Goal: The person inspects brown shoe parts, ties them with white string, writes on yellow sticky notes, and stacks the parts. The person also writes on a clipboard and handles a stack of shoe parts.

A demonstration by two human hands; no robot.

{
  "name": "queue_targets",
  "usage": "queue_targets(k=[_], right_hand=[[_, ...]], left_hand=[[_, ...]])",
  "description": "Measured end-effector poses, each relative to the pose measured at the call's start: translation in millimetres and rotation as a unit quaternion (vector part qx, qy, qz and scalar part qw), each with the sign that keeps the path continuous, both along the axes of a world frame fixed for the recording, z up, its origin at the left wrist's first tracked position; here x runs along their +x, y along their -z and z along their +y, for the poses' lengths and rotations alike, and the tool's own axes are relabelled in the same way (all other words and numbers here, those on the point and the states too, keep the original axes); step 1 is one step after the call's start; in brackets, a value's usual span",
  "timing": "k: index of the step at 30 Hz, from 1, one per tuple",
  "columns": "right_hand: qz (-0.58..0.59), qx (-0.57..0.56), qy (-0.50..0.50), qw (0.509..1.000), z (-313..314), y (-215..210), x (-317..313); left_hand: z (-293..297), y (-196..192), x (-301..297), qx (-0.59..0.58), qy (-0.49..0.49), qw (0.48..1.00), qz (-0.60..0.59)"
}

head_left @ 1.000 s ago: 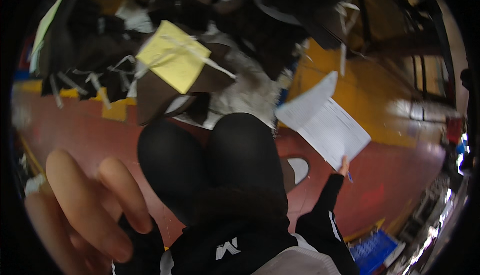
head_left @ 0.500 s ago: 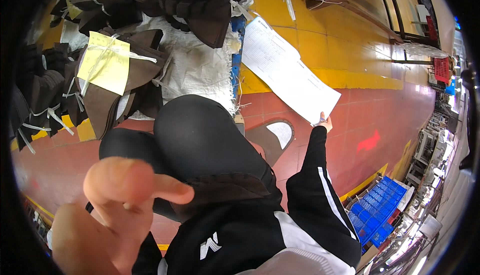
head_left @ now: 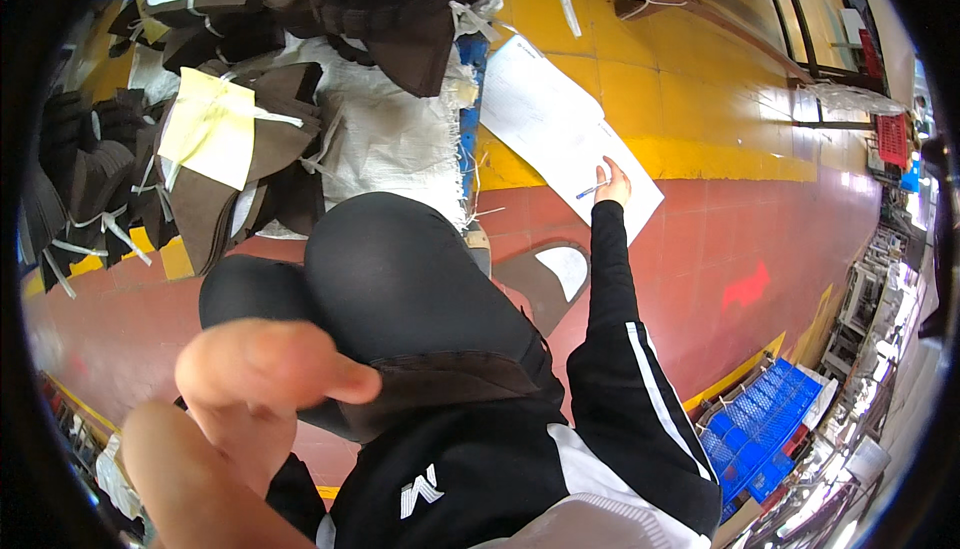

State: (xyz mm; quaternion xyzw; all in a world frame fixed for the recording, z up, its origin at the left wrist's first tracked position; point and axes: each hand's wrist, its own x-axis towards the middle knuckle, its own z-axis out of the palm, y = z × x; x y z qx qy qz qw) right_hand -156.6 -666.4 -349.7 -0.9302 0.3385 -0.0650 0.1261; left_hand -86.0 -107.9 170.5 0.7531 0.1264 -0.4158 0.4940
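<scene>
The person's right hand [head_left: 616,185] reaches out to the far right over the white printed paper [head_left: 545,99], its fingers closed around a slim blue-and-white pen [head_left: 589,191] that points to the left. The paper stretches at a slant beside the white woven sack [head_left: 375,139], spanning the yellow and red parts of the floor [head_left: 700,249]; whether it lies flat on the floor or is raised a little cannot be told. The hand is near the paper's lower right end. The left hand [head_left: 235,429] hangs close to the camera at the lower left, blurred, with its fingers bent; whether it grips anything cannot be told. Behind it are the person's knees in black trousers [head_left: 390,269]. Beyond the knees, on the left, a tied bundle of dark brown pieces [head_left: 275,139] bears a yellow slip [head_left: 212,129] under a white strip, and more dark brown stacks [head_left: 385,24] sit around the sack. A brown flat piece [head_left: 530,274] with a white rounded patch lies just right of the knees. A blue crate [head_left: 765,414] stands at the lower right, and a red basket [head_left: 891,139] at the far right.
</scene>
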Motion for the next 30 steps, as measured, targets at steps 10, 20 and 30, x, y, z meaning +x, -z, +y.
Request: queue_targets(k=[10, 20, 30], right_hand=[[-0.090, 0.159, 0.166, 0.969, 45, 30, -119], [0.213, 0.260, 0.504, 0.796, 125, 65, -251], [-0.027, 0.450, 0.496, 0.742, 102, 57, -276]], left_hand=[[-46, 52, 18, -0.493, 0.027, 0.815, -0.302], [-57, 129, 39, -0.395, 0.079, 0.858, -0.318], [-43, 145, 45, -0.204, 0.204, 0.915, -0.282]])
